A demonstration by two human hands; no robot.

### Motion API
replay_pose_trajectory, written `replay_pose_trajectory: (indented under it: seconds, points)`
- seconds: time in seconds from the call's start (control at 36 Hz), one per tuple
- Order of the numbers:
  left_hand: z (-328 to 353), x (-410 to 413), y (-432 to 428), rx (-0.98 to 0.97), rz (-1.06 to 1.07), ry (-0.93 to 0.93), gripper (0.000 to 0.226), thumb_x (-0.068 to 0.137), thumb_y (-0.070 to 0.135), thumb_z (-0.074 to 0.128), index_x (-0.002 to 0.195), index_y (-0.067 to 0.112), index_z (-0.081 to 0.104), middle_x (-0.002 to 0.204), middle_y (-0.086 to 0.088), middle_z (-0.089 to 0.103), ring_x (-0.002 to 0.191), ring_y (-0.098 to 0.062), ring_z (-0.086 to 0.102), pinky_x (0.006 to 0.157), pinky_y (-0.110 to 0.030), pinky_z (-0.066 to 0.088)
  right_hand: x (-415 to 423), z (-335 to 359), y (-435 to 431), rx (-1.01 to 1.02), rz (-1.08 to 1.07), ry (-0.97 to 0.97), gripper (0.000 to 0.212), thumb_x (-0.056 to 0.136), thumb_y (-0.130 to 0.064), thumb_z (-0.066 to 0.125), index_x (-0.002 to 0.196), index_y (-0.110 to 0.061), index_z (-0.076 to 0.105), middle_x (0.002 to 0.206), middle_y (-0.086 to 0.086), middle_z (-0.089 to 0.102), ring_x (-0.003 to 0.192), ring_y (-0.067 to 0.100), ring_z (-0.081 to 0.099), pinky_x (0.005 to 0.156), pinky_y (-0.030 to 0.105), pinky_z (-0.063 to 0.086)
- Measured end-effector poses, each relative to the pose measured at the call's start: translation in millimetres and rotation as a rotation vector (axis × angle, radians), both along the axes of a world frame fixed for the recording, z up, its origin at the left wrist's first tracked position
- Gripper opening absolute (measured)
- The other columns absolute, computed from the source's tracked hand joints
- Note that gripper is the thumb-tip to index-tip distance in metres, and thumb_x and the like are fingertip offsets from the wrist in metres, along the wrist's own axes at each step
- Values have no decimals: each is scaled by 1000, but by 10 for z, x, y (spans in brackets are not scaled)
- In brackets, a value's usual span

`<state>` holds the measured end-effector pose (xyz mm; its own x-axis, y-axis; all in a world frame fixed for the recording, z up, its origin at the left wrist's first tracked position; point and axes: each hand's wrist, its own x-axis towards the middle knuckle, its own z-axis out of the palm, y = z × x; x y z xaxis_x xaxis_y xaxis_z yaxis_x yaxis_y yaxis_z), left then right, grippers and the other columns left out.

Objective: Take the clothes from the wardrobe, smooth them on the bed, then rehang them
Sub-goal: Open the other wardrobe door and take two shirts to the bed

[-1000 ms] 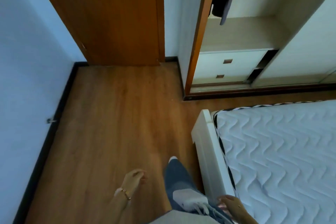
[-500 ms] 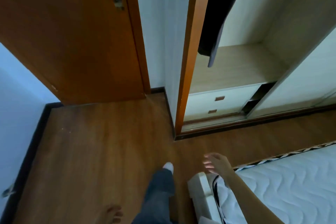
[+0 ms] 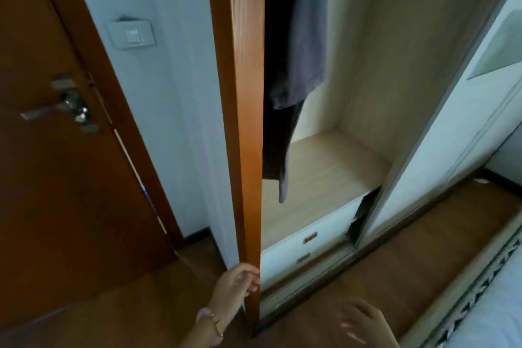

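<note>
The wardrobe (image 3: 353, 167) stands open right in front of me, with a pale wooden shelf inside. Dark clothes hang in it: a grey garment (image 3: 305, 37) in front of a black one (image 3: 275, 133), their tops cut off by the frame. My left hand (image 3: 236, 284) is low in the middle, fingers curled toward the edge of the wardrobe's orange wooden side post (image 3: 245, 121). My right hand (image 3: 364, 325) is blurred at the bottom, fingers spread, holding nothing. A corner of the bed (image 3: 485, 319) with its white quilted mattress shows at the bottom right.
An orange room door (image 3: 56, 178) with a metal lever handle (image 3: 65, 107) fills the left. A light switch (image 3: 131, 34) sits on the pale wall beside it. Two white drawers (image 3: 308, 246) lie under the shelf. A white sliding wardrobe door (image 3: 466, 127) is at the right. The floor is brown wood.
The view rose and closed in on the wardrobe. My left hand came up from near the floor to the wardrobe's side post. My right hand moved off the bed's corner.
</note>
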<state>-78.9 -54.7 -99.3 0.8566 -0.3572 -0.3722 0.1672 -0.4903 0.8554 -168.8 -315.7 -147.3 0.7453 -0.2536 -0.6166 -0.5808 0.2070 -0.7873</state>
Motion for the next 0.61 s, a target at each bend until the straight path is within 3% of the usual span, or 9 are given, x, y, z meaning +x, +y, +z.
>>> replay_pose_trajectory:
  seconds: [0.03, 0.06, 0.11, 0.19, 0.28, 0.36, 0.5, 0.61]
  points:
    - [135, 66, -39, -117, -28, -82, 21, 98, 23, 41, 95, 22, 62, 91, 2, 68, 83, -7, 65, 79, -19, 50, 150, 120, -34, -39, -10, -58, 7, 73, -3, 74, 78, 0, 70, 59, 14, 68, 48, 19, 61, 45, 22, 46]
    - [322, 208, -250, -185, -29, -99, 21, 98, 25, 43, 96, 21, 63, 90, 3, 69, 84, -6, 66, 81, -19, 50, 318, 263, -68, -62, -16, -122, 5, 75, -5, 71, 80, -4, 73, 64, 14, 69, 54, 19, 63, 51, 23, 47]
    - [764, 456, -525, -224, -25, -201, 21, 96, 31, 45, 100, 20, 64, 92, 1, 69, 89, -5, 66, 87, -24, 50, 697, 677, -111, -98, -25, -247, 8, 77, -7, 69, 83, -9, 74, 68, 12, 68, 59, 17, 64, 55, 22, 49]
    - [1365, 690, -825, -292, -121, -456, 20, 91, 35, 48, 104, 28, 62, 103, 11, 67, 97, -3, 64, 89, -19, 48, 1209, 1397, -167, -174, 1, -493, 20, 92, 2, 47, 93, -6, 65, 74, 11, 68, 65, 20, 63, 56, 16, 51]
    - [1931, 926, -1056, -368, -63, -754, 19, 93, 23, 48, 108, 25, 61, 107, 16, 65, 103, 0, 61, 88, -11, 46, 1623, 2132, -197, -246, 37, -763, 22, 92, 0, 47, 99, -12, 64, 85, 10, 71, 79, 17, 67, 68, 19, 54]
    - [2519, 1182, -1267, -424, 77, -906, 25, 94, 9, 49, 109, 27, 59, 104, 19, 67, 105, 9, 58, 86, -3, 43, 2023, 2771, -257, -253, 74, -961, 26, 92, -2, 49, 108, -19, 61, 97, 5, 71, 88, 10, 66, 76, 19, 54]
    - [3344, 1607, -1589, -309, 316, -1256, 36, 92, 19, 52, 127, 23, 51, 128, 13, 56, 120, 5, 50, 99, -6, 39, 2620, 3739, -330, -311, 175, -1234, 32, 92, -10, 52, 120, -26, 55, 116, -3, 64, 110, 7, 59, 97, 28, 45]
    - [3951, 1862, -1693, -152, 608, -1480, 40, 90, 10, 50, 130, 16, 50, 135, 2, 53, 127, -9, 46, 89, 11, 22, 3034, 4435, -298, -316, 276, -1326, 39, 91, -19, 54, 128, -26, 48, 127, -5, 56, 121, 7, 50, 105, 26, 39]
